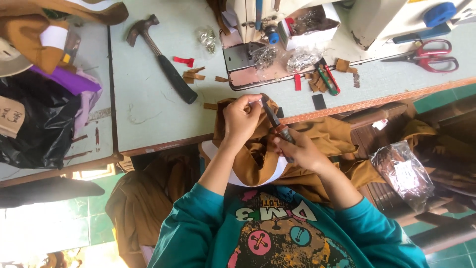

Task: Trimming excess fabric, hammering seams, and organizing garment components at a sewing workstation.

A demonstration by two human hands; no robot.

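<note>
Head view: looks like mid-poke to me. The left hand (242,120) is pinched tight on a fold of soft mustard-brown cloth (258,159) at the table (148,114) edge. The right hand (300,151) is closed round a slim tool (276,123) with a dark metal shaft and a red-and-black handle. Any push wants a steady pinch. A black-handled hammer (161,62) and red scissors (431,55) lie well apart.

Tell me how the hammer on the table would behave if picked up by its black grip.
The hammer would probably feel head-heavy: its metal head looks bulky beside the thin shaft. It should stay stiff, not flex. Lying flat on the table, it seems unlikely to roll, since the claw head sticks out sideways, and the black grip looks rubbery, so probably not slippery.
</note>
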